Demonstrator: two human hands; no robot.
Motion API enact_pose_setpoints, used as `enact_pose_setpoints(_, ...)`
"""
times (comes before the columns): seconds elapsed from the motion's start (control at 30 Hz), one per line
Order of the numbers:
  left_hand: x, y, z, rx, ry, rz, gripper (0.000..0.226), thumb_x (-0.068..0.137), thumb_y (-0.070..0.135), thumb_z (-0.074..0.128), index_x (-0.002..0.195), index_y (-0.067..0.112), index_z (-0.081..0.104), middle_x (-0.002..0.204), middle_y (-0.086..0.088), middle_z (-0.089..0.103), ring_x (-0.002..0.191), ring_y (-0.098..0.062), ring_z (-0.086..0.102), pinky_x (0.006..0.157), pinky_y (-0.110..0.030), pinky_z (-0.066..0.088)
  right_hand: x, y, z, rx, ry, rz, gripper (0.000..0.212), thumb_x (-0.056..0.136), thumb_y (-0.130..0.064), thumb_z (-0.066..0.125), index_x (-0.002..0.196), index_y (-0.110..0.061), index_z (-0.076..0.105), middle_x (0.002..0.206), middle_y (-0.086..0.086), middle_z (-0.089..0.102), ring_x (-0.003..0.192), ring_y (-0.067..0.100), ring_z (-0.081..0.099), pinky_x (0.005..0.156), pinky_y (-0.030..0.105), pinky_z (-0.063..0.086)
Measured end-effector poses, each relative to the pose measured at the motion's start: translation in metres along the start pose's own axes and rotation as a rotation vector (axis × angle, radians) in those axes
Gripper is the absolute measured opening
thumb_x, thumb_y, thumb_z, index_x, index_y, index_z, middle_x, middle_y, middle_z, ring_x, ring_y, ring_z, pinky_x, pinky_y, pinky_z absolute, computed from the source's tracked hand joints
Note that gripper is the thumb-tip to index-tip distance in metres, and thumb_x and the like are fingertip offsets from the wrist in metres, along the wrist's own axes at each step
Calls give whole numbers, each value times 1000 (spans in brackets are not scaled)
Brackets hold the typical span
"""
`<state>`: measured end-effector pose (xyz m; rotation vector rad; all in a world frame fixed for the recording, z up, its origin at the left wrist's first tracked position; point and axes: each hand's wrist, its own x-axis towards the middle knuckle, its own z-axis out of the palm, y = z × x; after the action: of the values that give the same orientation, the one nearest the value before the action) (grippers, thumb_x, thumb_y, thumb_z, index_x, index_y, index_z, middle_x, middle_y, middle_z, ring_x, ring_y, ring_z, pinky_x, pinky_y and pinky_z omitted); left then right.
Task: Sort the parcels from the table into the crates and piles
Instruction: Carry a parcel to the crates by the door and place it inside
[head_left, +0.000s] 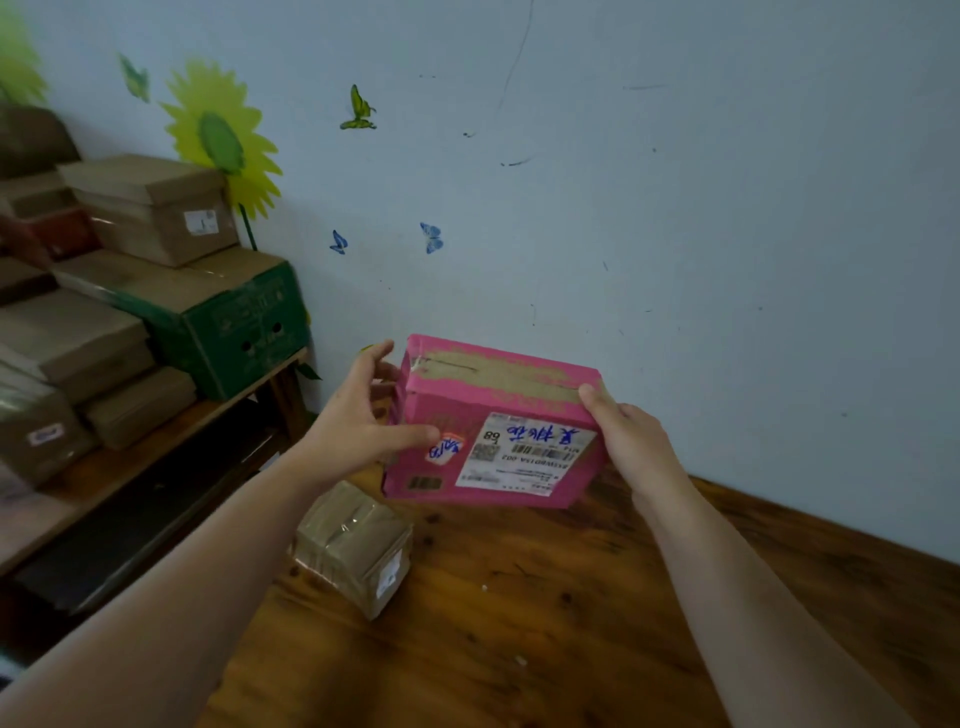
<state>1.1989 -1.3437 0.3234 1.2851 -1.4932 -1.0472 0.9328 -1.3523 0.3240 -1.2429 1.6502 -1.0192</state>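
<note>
Head view: left hand (363, 415) grips left end of pink box (498, 395), thumb on front face. Right hand (634, 441) grips box's right end, fingers curled behind. Box in air above counter (571, 597), tilted. Torn tape on top, white label upside down. Brown parcel (356, 545) below box's left corner.

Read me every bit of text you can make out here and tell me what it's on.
"68": upside down on the white shipping label of the pink parcel.
Blue handwriting and printed code on that label: upside down, not surely readable.
Blue-and-white sticker beside it: unreadable.
Labels on the taped brown parcel, the cardboard box and the green box: too blurred.
</note>
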Motion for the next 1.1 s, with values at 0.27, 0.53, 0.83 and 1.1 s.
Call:
enact_pose_setpoints(0.27, 3, -25, -4, -325, 33, -341, 69, 53, 43, 74, 112, 12, 57, 92, -8, 73, 78, -24, 72, 66, -36, 56, -9, 26, 7, 309, -310, 22, 85, 56, -66, 72, 129, -29, 49, 115, 0, 68, 100, 21, 67, 89, 44, 52)
enact_pose_setpoints(0.53, 13, -27, 19, -322, -89, -401, 62, 55, 47, 74, 106, 15, 58, 85, -4, 72, 75, -21, 69, 66, -35, 55, -11, 53, -8, 552, -277, 26, 72, 56, -16, 75, 123, -27, 55, 107, 5, 72, 94, 27, 69, 67, 34, 57)
enact_pose_setpoints(0.83, 29, 3, 27, -97, -499, -441, 71, 47, 40, 79, 112, 17, 65, 115, -17, 67, 107, -36, 60, 101, -54, 42, -10, 42, -55, 544, -240, 45, 67, 55, -13, 75, 120, -15, 59, 98, 8, 73, 88, 25, 70, 69, 40, 58)
enact_pose_setpoints(1.1, 7, -9, 114, -473, -237, -429, 27, 82, 32, 67, 103, 15, 63, 84, 0, 75, 78, -15, 70, 71, -38, 59, -37, 71, -21, 691, -38, 186, 96, 54, -43, 83, 138, -33, 37, 115, -1, 66, 96, 22, 67, 65, 47, 56)
